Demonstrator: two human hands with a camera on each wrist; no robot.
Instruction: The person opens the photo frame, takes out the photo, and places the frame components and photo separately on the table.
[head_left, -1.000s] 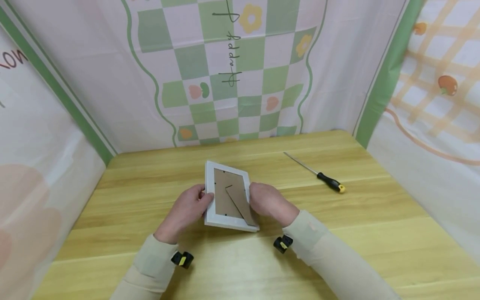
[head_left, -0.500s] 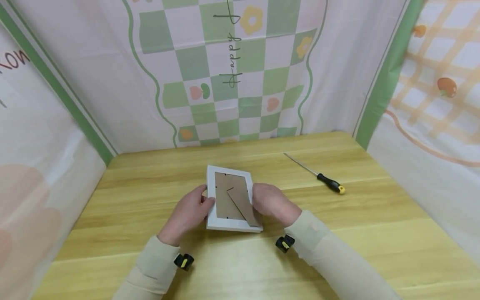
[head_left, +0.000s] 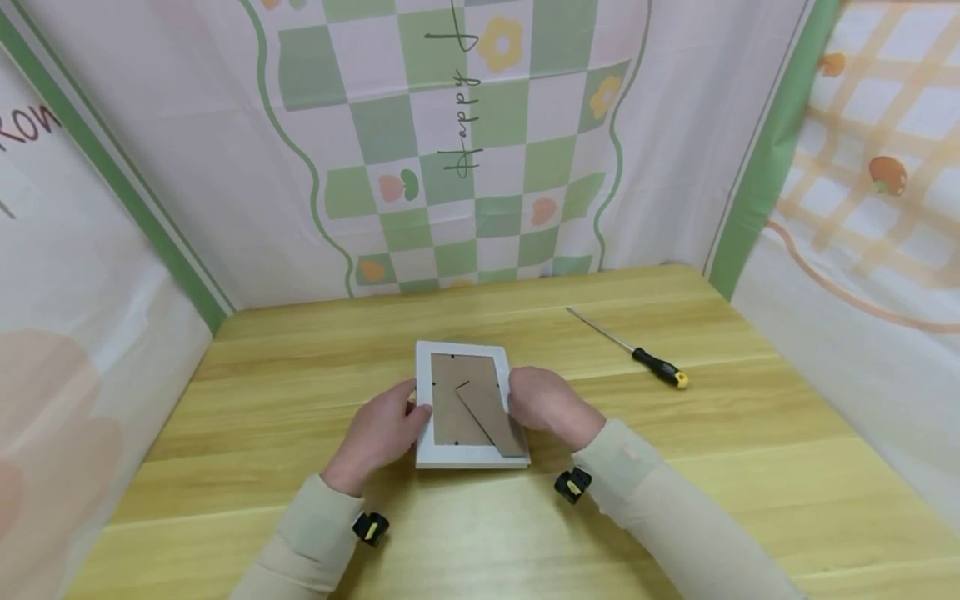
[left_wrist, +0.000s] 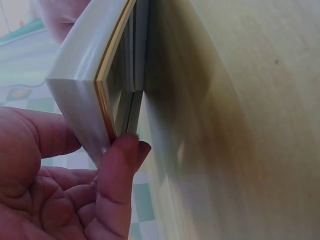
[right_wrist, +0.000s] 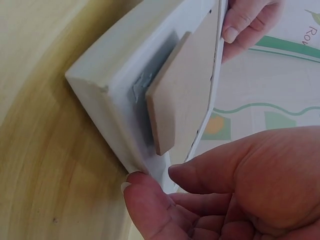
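Note:
A white picture frame (head_left: 472, 457) is held back side up, low over the table, in the head view. Its brown backing board (head_left: 446, 412) has small dark tabs along the edges and a slanted stand leg (head_left: 495, 421). My left hand (head_left: 382, 429) pinches the left edge, thumb on top. In the left wrist view the fingers (left_wrist: 117, 185) reach under that edge, and layered rims show. At the opposite edge, my right hand (head_left: 551, 404) grips the frame. The right wrist view shows its thumb (right_wrist: 205, 167) and index finger at the border, near the raised end of the stand leg (right_wrist: 167, 100).
A screwdriver (head_left: 660, 367) with a black and yellow handle lies on the wooden table (head_left: 300, 350), right of the frame. Printed fabric (head_left: 495, 125) hangs behind the table and at both sides. A small black device (head_left: 371, 528) is strapped at each wrist.
The picture frame has turned flatter and straighter, shifting slightly down and to the right in the head view. Both hands have moved with it and keep their hold. The screwdriver stays put.

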